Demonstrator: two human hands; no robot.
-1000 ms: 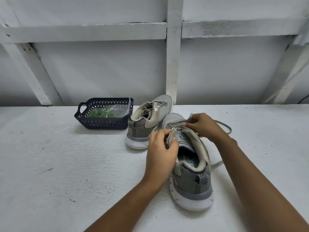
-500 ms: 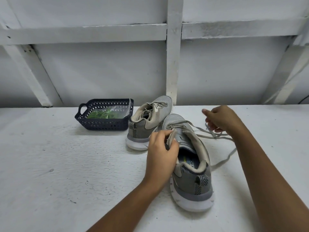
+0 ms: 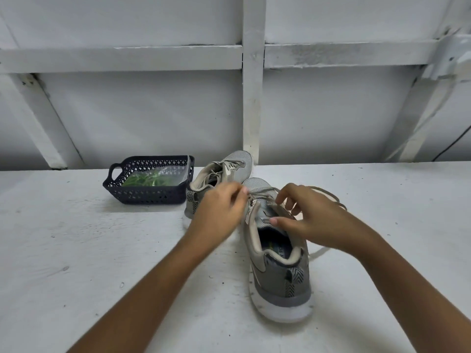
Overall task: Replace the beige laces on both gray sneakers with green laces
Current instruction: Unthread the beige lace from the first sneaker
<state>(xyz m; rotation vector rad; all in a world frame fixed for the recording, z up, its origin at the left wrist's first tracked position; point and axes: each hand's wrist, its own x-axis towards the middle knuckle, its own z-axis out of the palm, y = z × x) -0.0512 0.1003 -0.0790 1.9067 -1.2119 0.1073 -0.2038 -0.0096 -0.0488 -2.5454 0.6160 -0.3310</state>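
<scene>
Near and right on the white table (image 3: 76,250): near gray sneaker (image 3: 277,273), heel toward the camera and toe pointing far, turned that way so both hands can work the lacing from above. Just beyond it to the left, touching or almost so: second gray sneaker (image 3: 224,171), fully laced in beige, parked until its turn. Farther left: dark basket (image 3: 142,197) holding the green laces (image 3: 144,180) in a clear bag, within reach but untouched, not needed until the old lace is out.

Left hand (image 3: 219,210): fingertips drawn together at the upper crossings, apparently pinching the beige lace (image 3: 317,253) there; blurred, so a judgement only. Likely loosening a crossing from its side.

Right hand (image 3: 313,220): fingers curled down over the crossings, thumb stretched toward the tongue and not meeting them. Cannot tell whether any lace is hooked. Slack lace looped behind the hand and trailing onto the table at the right.

Compared with half a second ago: right hand no longer out to the far right drawing lace away, but back over the shoe, probably for the next crossing. Left hand off the tongue and collar, shifted farther up to the lacing. Sneakers and basket where they were.
</scene>
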